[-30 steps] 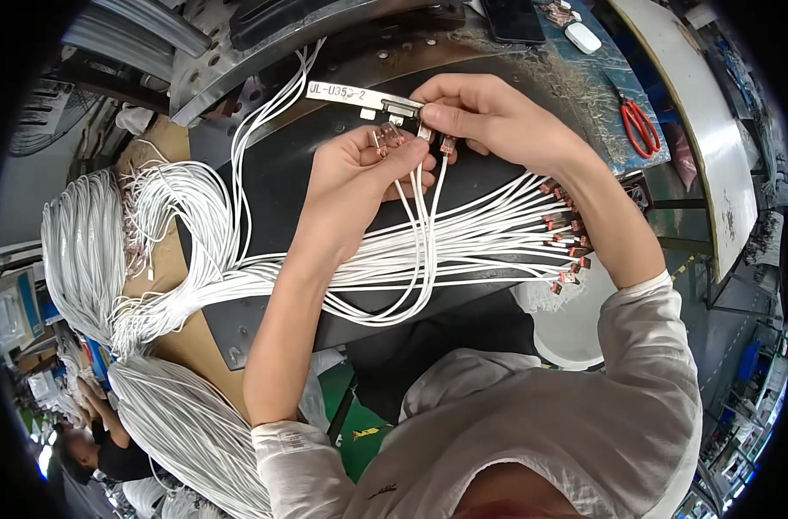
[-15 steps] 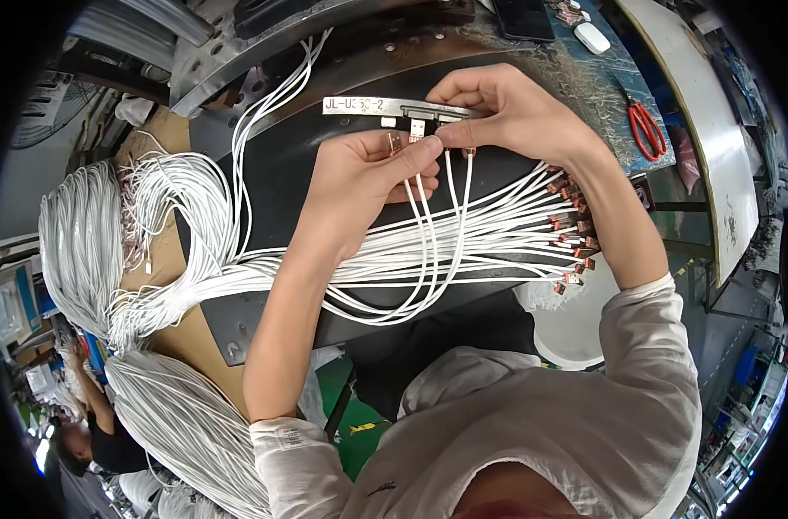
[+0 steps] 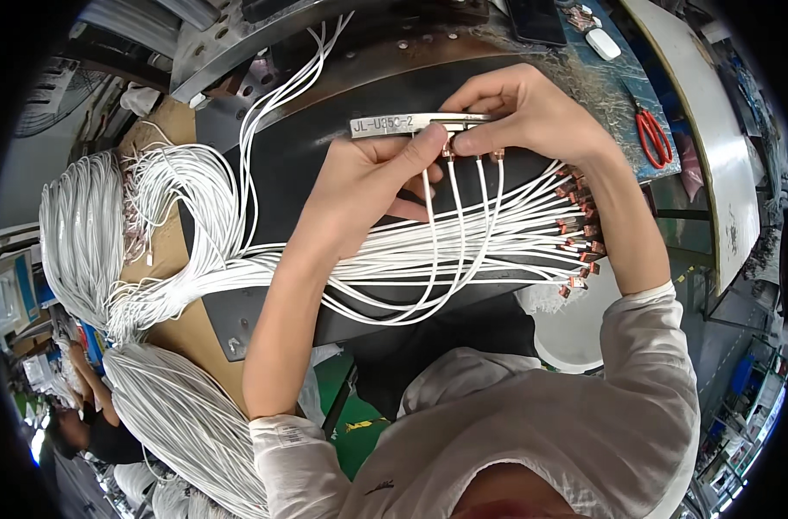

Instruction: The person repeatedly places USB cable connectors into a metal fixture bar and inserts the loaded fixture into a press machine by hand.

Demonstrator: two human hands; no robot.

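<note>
A slim metal bar fixture with stamped marks is held above the black work surface. My right hand grips its right end, thumb in front and fingers behind. My left hand is closed at the bar's middle, its thumb pressing where the plug of a white USB cable goes up; the thumb hides that plug. Several white cables hang from the bar in loops, with coppery plug ends at its lower edge. Below lies a fanned bundle of white cables, its coppery connectors toward the right.
Coiled white cables are heaped at the left, with another bundle below. Red-handled scissors, a white mouse and a dark phone lie at the far right. A white tub stands below the edge. Another person is at lower left.
The bar has shifted right and slightly down. My left hand has brought its cable's plug up to the bar; the plug was visible before and is now behind the thumb.
</note>
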